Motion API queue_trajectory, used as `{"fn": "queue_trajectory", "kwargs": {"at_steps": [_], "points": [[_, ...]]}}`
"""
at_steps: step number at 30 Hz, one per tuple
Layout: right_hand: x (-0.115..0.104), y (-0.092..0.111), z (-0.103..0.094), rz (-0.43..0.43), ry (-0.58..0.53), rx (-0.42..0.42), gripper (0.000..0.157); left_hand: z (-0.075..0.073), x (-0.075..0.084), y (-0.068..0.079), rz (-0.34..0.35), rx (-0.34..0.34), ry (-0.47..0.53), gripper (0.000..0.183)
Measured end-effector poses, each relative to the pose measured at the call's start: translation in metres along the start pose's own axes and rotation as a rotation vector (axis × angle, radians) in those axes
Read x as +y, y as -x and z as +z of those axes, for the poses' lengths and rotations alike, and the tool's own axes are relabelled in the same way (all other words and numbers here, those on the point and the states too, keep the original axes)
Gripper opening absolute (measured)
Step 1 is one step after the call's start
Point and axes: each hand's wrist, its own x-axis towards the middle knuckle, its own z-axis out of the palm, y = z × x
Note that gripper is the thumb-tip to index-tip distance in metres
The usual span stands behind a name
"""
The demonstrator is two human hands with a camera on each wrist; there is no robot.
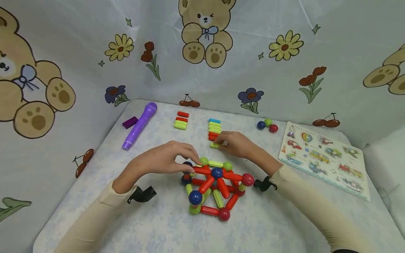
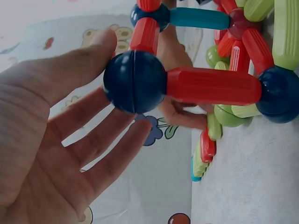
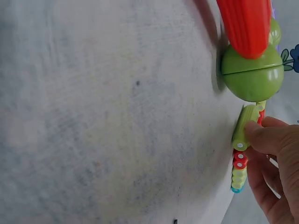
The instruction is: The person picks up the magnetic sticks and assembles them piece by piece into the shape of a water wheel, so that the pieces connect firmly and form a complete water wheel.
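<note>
A framework of magnetic rods and balls (image 1: 217, 173), with red, light green and teal rods, stands at the table's middle. My left hand (image 1: 167, 158) is at its left side, thumb and loosely spread fingers about a dark blue ball (image 2: 135, 81), partly hidden behind it in the left wrist view. Beyond the framework my right hand (image 1: 235, 144) pinches a light green rod (image 3: 245, 127) between thumb and fingers, low over the table. That rod is at the near end of a row of red, light green and blue rods (image 1: 214, 127).
A shorter group of red and light green rods (image 1: 181, 121) lies farther left. Beyond it are a purple toy microphone (image 1: 139, 126) and a dark purple block (image 1: 130, 122). Three loose balls (image 1: 268, 123) sit at the back right, near a picture board (image 1: 326, 158).
</note>
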Motion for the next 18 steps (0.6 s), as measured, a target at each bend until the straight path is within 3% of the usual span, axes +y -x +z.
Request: {"fn": "queue_trajectory", "kwargs": {"at_steps": [6, 9, 13, 18], "points": [[0.002, 0.022, -0.011, 0.085, -0.026, -0.083, 0.032, -0.004, -0.002, 0.000, -0.023, -0.056, 0.060, 0.022], [0.004, 0.038, -0.017, 0.125, -0.014, -0.076, 0.036, -0.007, -0.004, 0.001, -0.036, -0.072, 0.060, 0.024], [0.005, 0.067, -0.027, 0.164, -0.030, 0.041, 0.040, -0.007, -0.008, 0.002, -0.037, -0.081, 0.070, 0.025], [-0.013, 0.109, -0.044, 0.151, -0.083, 0.301, 0.044, -0.007, -0.012, 0.004, -0.034, -0.080, 0.083, 0.026]]}}
